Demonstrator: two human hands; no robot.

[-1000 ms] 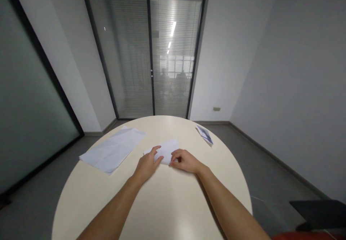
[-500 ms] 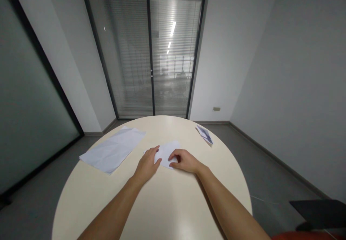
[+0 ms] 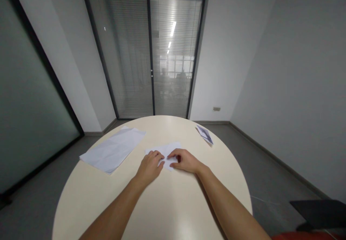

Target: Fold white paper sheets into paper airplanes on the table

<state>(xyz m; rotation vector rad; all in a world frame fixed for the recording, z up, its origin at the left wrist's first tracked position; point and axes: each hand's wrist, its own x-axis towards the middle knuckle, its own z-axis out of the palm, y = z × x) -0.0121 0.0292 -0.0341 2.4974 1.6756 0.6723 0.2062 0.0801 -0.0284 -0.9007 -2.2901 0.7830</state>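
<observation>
Lying central on round table [image 3: 167,207]: small white paper [image 3: 171,146], partly covered. Left hand [image 3: 150,166]: newly shifted inward, fingers curled, pinch undeterminable from where I stand. Right hand [image 3: 186,160]: thumb and forefinger spread. Work seemingly concentrated at one spot.

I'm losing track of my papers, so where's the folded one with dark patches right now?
In the head view, the folded paper lies near the far right edge of the round table, beyond the right hand.

head | above round table [image 3: 162,204] | forward, down | facing blinds [image 3: 132,63]
</observation>
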